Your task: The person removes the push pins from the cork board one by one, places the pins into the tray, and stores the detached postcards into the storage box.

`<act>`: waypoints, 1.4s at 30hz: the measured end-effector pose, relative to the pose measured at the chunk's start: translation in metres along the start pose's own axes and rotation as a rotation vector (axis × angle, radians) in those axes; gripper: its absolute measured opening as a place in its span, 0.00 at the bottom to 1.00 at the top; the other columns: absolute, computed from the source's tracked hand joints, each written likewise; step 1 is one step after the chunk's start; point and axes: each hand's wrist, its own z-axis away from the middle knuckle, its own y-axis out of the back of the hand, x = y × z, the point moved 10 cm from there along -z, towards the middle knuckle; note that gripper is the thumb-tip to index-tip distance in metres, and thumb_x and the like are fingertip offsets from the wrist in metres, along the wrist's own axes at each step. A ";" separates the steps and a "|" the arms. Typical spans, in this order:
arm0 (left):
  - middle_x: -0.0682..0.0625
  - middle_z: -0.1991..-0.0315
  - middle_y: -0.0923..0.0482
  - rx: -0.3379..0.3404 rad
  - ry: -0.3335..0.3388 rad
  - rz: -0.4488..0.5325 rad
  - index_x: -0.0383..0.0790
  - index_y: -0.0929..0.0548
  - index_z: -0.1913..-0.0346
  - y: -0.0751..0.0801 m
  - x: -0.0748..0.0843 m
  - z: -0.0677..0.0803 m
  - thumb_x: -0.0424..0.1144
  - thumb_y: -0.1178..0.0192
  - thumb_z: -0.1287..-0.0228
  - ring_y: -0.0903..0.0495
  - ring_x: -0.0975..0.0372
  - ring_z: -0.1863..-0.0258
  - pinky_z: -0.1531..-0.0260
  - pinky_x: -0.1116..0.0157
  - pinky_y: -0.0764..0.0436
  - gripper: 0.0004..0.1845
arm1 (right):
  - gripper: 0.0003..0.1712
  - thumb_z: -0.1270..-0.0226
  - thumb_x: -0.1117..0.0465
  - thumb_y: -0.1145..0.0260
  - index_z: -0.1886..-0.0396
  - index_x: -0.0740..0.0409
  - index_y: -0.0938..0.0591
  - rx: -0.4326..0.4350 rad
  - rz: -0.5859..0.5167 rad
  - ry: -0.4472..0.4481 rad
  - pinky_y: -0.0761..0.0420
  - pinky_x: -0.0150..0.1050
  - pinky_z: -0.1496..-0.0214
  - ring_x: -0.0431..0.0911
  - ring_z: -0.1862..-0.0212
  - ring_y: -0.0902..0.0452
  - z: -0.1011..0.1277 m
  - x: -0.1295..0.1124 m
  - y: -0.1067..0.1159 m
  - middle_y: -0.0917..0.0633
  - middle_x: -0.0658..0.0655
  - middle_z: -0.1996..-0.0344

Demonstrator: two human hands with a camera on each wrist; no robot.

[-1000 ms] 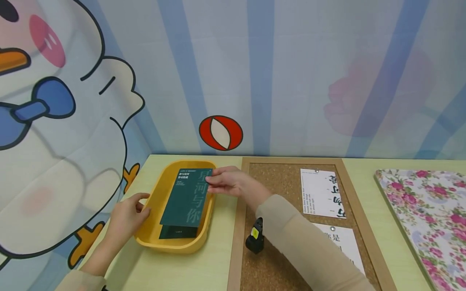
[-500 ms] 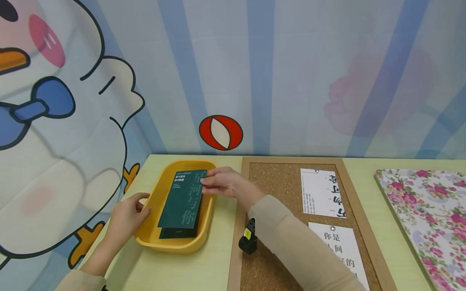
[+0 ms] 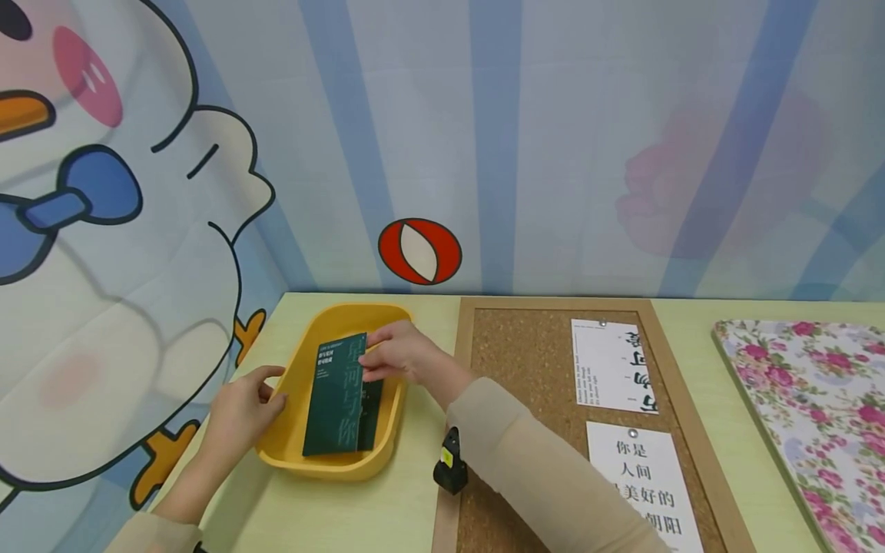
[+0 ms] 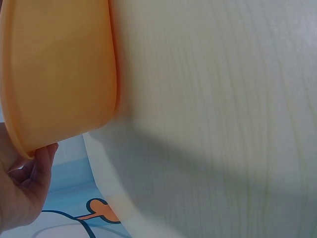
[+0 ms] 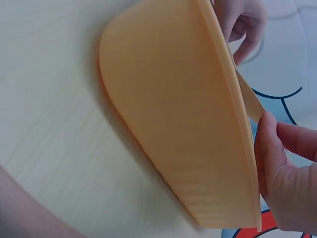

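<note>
A yellow plastic basket (image 3: 328,466) stands on the table's left part. My left hand (image 3: 242,411) grips its left rim, the fingers bent at the edge; the left wrist view shows this hand (image 4: 27,191) low on the rim. Over the basket my right hand (image 3: 402,355) pinches the right edge of a dark green card (image 3: 330,403) with pale Chinese lettering. That card stands tilted inside the basket, its lower end near the bottom. Partly hidden behind it lies another dark green card (image 3: 370,418). In the right wrist view, the fingertips (image 5: 267,121) hold the card just above the rim.
Right of the basket lies a wood-framed cork board (image 3: 518,338) with two white printed cards (image 3: 611,369) pinned to it. A floral-covered board (image 3: 809,384) lies at the far right. A cartoon-printed cloth (image 3: 553,153) hangs behind the table.
My right hand has moved left and slightly down, bringing the green card lower into the basket and tilting it. More of the card behind shows on the right. The left hand stays on the rim.
</note>
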 end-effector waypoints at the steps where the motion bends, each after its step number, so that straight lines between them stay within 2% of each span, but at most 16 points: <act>1: 0.44 0.78 0.20 0.000 0.002 -0.001 0.24 0.21 0.54 0.000 0.000 0.000 0.28 0.38 0.47 0.24 0.58 0.82 0.82 0.65 0.25 0.16 | 0.18 0.40 0.73 0.37 0.49 0.69 0.25 0.007 0.010 -0.001 0.19 0.37 0.65 0.45 0.78 0.21 0.000 0.000 -0.001 0.19 0.61 0.69; 8: 0.43 0.78 0.20 -0.008 0.016 0.004 0.24 0.22 0.53 -0.001 -0.001 0.000 0.28 0.38 0.46 0.24 0.59 0.82 0.81 0.64 0.23 0.16 | 0.18 0.41 0.75 0.38 0.49 0.71 0.25 0.051 0.063 0.005 0.18 0.37 0.66 0.44 0.78 0.22 0.001 0.003 -0.005 0.21 0.60 0.67; 17: 0.43 0.78 0.20 0.004 -0.014 0.006 0.25 0.21 0.54 0.002 0.002 0.002 0.28 0.37 0.47 0.24 0.59 0.83 0.83 0.64 0.25 0.17 | 0.22 0.44 0.80 0.38 0.48 0.74 0.25 0.080 0.021 0.024 0.18 0.37 0.66 0.45 0.78 0.23 0.000 0.004 -0.003 0.22 0.62 0.66; 27: 0.43 0.77 0.20 -0.015 0.024 0.006 0.25 0.22 0.53 -0.001 -0.002 0.001 0.28 0.38 0.46 0.24 0.59 0.82 0.82 0.65 0.23 0.17 | 0.21 0.43 0.75 0.36 0.47 0.71 0.23 0.116 0.077 0.002 0.18 0.36 0.63 0.45 0.76 0.20 0.007 0.003 0.003 0.19 0.60 0.71; 32: 0.43 0.77 0.20 -0.019 0.032 0.015 0.25 0.22 0.52 -0.002 -0.002 0.001 0.29 0.38 0.45 0.24 0.58 0.82 0.81 0.64 0.22 0.17 | 0.21 0.43 0.74 0.35 0.48 0.71 0.22 0.076 0.075 0.028 0.19 0.39 0.61 0.46 0.75 0.19 0.011 0.000 0.006 0.17 0.61 0.70; 37: 0.42 0.75 0.20 -0.026 0.041 0.027 0.26 0.22 0.51 -0.002 -0.004 0.002 0.30 0.38 0.45 0.23 0.57 0.79 0.80 0.63 0.22 0.17 | 0.18 0.41 0.74 0.36 0.50 0.71 0.21 0.004 0.021 0.041 0.20 0.41 0.58 0.45 0.75 0.20 0.013 -0.001 0.012 0.17 0.62 0.70; 42: 0.43 0.74 0.19 -0.032 0.039 0.038 0.27 0.23 0.51 -0.002 -0.005 0.002 0.30 0.38 0.44 0.23 0.57 0.79 0.79 0.63 0.22 0.18 | 0.17 0.40 0.72 0.36 0.50 0.68 0.21 0.003 -0.044 0.002 0.19 0.34 0.66 0.44 0.76 0.20 0.012 0.002 0.024 0.16 0.64 0.66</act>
